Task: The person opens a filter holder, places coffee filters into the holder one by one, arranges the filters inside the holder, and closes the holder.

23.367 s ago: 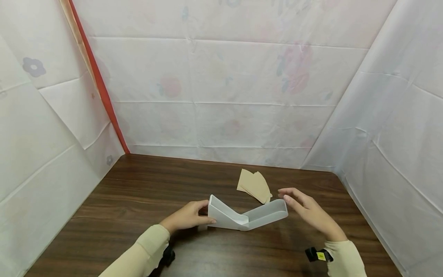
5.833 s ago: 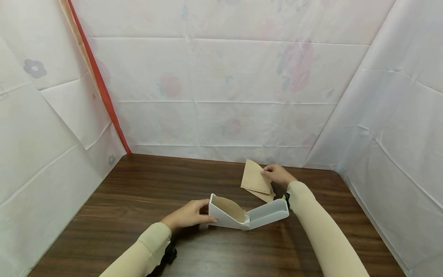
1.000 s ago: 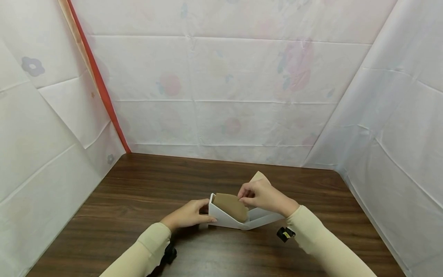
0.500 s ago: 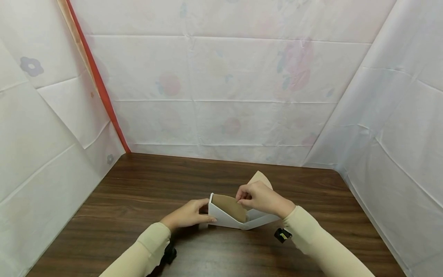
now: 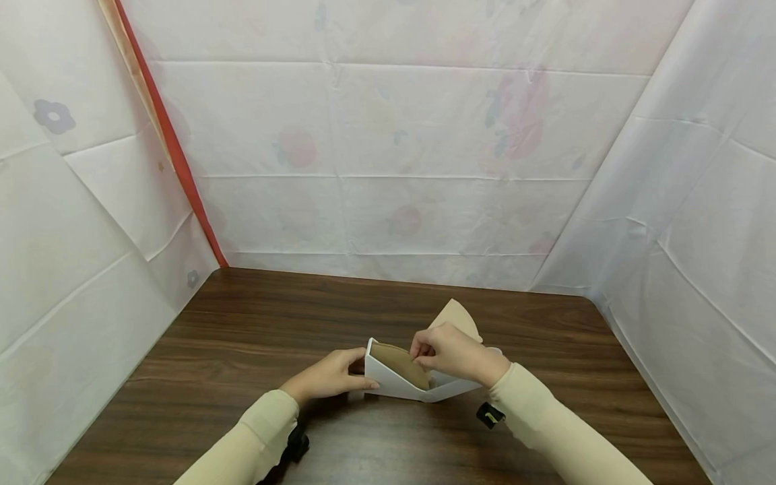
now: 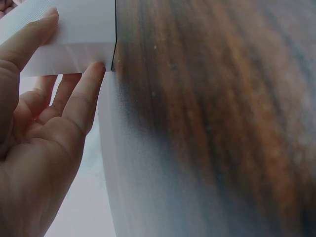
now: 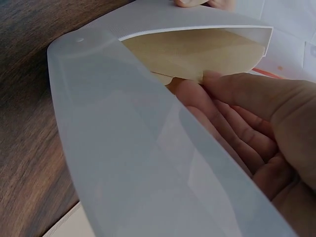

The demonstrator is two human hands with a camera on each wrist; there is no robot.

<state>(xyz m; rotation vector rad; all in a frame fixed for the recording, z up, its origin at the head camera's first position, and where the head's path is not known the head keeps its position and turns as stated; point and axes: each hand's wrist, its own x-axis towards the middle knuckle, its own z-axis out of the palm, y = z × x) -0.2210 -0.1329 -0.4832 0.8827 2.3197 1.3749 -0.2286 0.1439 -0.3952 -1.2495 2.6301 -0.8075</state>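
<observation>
While the fingers (image 7: 198,99) of the right hand (image 5: 453,353) pinch the edge of a tan paper (image 7: 197,53), that sheet sits mostly inside the white case (image 5: 389,378). From the left, the left hand (image 5: 330,378) grips the case's end, thumb on the near wall. To the right the hinged lid (image 7: 113,133) stands open; beyond it loose paper (image 5: 459,319), partly hidden, lies on the dark bench (image 5: 273,323), before pale far hangings (image 5: 376,128).

In the head view's lower centre, the right hand (image 5: 459,352) hides part of the loose tan paper (image 5: 457,318). The white box (image 6: 88,25) is cut off upper left in the left wrist view, the lid (image 7: 111,128) at bottom in the right.
</observation>
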